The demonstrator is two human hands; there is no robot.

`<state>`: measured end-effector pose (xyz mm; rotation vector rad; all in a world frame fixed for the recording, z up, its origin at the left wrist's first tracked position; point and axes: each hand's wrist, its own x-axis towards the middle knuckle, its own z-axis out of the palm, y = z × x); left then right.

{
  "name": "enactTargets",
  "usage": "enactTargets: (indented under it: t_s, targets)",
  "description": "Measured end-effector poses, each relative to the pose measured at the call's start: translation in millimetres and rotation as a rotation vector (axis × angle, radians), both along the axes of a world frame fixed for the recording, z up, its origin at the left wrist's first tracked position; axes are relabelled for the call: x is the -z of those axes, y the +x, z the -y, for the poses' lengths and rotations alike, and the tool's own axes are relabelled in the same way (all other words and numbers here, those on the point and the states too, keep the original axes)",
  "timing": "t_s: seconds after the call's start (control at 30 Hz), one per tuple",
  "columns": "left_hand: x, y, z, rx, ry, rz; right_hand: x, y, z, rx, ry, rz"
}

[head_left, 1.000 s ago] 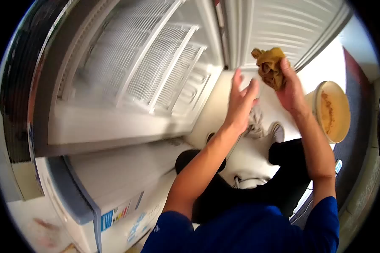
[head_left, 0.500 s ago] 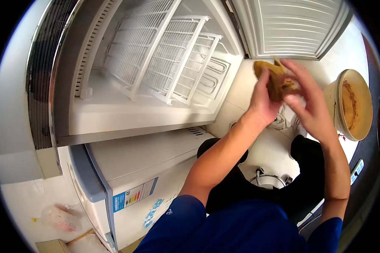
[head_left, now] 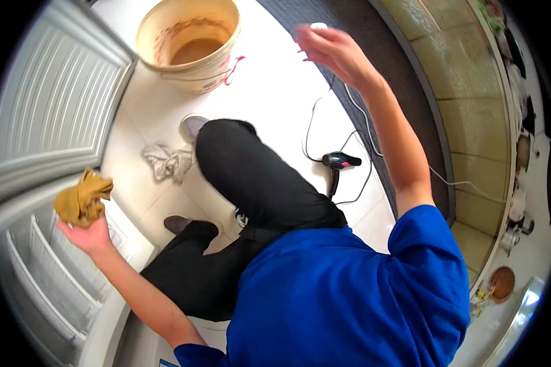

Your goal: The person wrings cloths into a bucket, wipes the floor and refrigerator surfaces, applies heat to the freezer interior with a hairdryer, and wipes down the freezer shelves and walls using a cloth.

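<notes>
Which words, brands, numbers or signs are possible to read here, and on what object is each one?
None can be read.
Bucket: outside marks too small and blurred.
Blue label: cut off by the bottom edge.
Hair dryer: pink patch, no legible letters.

Left hand [head_left: 90, 235] holds a crumpled mustard cloth [head_left: 82, 200]. Right hand [head_left: 337, 54] (fingers blurred) extends above the dark mat [head_left: 399, 67]. Hair dryer [head_left: 341, 161] lies on the floor [head_left: 275, 92], near the mat's edge.
</notes>
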<state>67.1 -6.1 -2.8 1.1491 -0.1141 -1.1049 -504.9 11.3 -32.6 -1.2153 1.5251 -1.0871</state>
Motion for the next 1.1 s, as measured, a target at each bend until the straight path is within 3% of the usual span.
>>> enactTargets:
  t_s: [0.07,0.1,0.13,0.17,0.2,0.23,0.3,0.33,0.4,0.43,0.47,0.5,0.53,0.57,0.6,0.67,0.7,0.77,0.8,0.83,0.87,0.9,0.93,0.97,1.0,1.03,1.1]
  targets:
    - [24.5,46.7,-11.8,-0.011,0.013,0.028,74.0,-91.6,-72.0,0.304,0.242,-0.044]
    - [49.5,88.3,-15.2,0.486,-0.291,-0.213,119.4,-128.3,-117.4,0.543,0.342,-0.201]
    - [60.7,101.8,-14.7,0.981,-0.578,-0.464,216.7,-196.4,-180.5,0.554,0.396,-0.544]
    - [53.7,87.5,-17.3,0.999,-0.552,-0.474,231.1,-189.5,-228.5,0.596,0.654,-0.886]
    - [39.9,69.4,-23.1,0.553,-0.216,-0.167,334.7,-236.8,-299.9,0.423,0.955,-0.832]
    - [30.0,57.7,-31.3,0.096,0.102,0.148,336.1,-206.1,-329.8,0.35,1.098,-0.658]
    - [22.7,50.9,-49.8,0.084,0.162,0.217,328.8,-134.4,-386.4,0.172,1.393,-0.323]
    - [17.8,51.0,-57.5,0.085,0.191,0.269,339.0,-112.3,-406.9,0.252,1.285,-0.2]
    - [10.8,69.8,-75.6,0.16,0.227,0.369,380.1,-64.7,-423.0,0.34,1.225,-0.508]
    - [19.4,102.3,-81.8,0.278,0.216,0.331,359.1,-44.9,-400.3,0.397,1.268,-0.438]
    - [6.9,114.8,-106.6,0.257,0.227,0.379,350.3,-34.2,-367.2,0.232,1.336,-0.452]
    - [-9.2,124.5,-132.3,0.235,0.24,0.428,435.3,-36.7,-390.8,0.169,1.125,-0.367]
    - [-15.3,123.0,-147.4,0.235,0.27,0.524,487.6,-33.3,-414.2,0.296,1.019,0.04]
    - [-21.7,119.3,-163.3,0.232,0.304,0.619,496.7,-38.3,-412.5,0.234,1.114,0.448]
    - [-6.7,112.8,-150.0,0.335,0.291,0.626,462.2,-38.1,-399.6,0.439,1.157,0.281]
    - [15.2,72.1,-123.5,0.246,0.22,0.427,472.9,-92.9,-432.2,-0.057,0.851,-0.387]
    - [-3.4,59.3,-122.6,0.199,0.247,0.397,475.2,-77.7,-429.4,0.453,0.737,-0.126]
    - [1.9,47.7,-116.3,0.155,0.225,0.34,393.2,-65.5,-392.0,0.312,1.08,-0.576]
    - [1.9,49.1,-124.8,0.141,0.206,0.345,385.2,-60.9,-387.9,0.328,1.024,-0.651]
    - [2.7,47.1,-130.6,0.164,0.211,0.309,359.1,-50.6,-387.9,0.389,0.809,-0.676]
    - [6.7,51.2,-135.5,0.189,0.215,0.267,367.0,-59.6,-394.3,0.399,0.74,-0.706]
    - [16.5,57.7,-141.1,0.227,0.163,0.261,411.2,-91.6,-412.4,0.486,0.739,-0.596]
    - [11.1,46.5,-133.9,0.226,0.199,0.279,358.0,-76.0,-389.9,0.479,0.85,-0.669]
    - [13.2,47.9,-137.4,0.224,0.209,0.275,325.3,-73.1,-383.3,0.522,0.693,-0.507]
    - [10.6,44.2,-136.4,0.226,0.199,0.277,316.0,-81.1,-377.5,0.487,0.481,-0.52]
    - [4.8,36.7,-134.2,0.279,0.201,0.31,313.4,-112.4,-363.5,0.388,0.662,-0.451]
    - [6.0,33.0,-125.0,0.339,0.191,0.335,250.5,-116.6,-317.9,0.371,0.398,-0.412]
